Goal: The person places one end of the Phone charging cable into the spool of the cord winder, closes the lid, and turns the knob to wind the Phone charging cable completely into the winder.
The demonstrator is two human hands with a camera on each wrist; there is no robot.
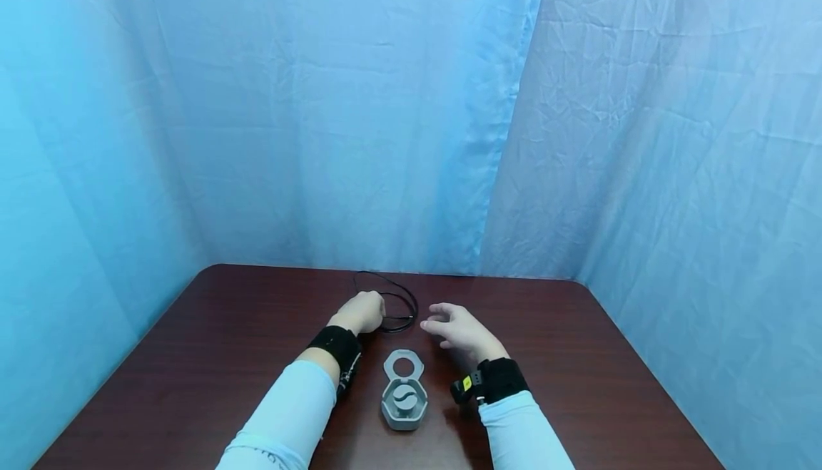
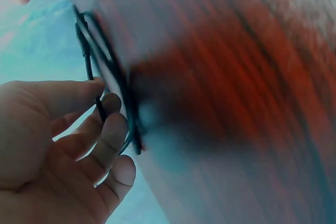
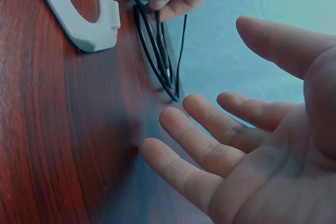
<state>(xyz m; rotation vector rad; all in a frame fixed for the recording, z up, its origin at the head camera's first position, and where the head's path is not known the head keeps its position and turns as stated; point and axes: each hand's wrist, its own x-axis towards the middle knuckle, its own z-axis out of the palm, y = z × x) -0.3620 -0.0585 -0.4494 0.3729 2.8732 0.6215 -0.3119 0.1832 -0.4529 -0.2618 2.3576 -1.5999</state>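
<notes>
A coiled black cable (image 1: 411, 306) lies toward the back of the table. My left hand (image 1: 364, 312) pinches one strand of it between thumb and fingertips, as the left wrist view shows close up at the cable (image 2: 88, 51). Just right of the coil is my right hand (image 1: 464, 331), its fingers spread and nothing in them. In the right wrist view the right hand's palm (image 3: 262, 166) faces the cable (image 3: 152, 45). Nearer the front, between both forearms, stands a grey hexagonal case (image 1: 403, 406) with its ring-shaped lid (image 1: 404, 364) flipped back.
The dark brown wooden table (image 1: 578, 399) has rounded back corners. Pale blue curtains (image 1: 321, 135) hang behind it and on both sides. Each wrist wears a black band, the right band (image 1: 504, 379) carrying a small device.
</notes>
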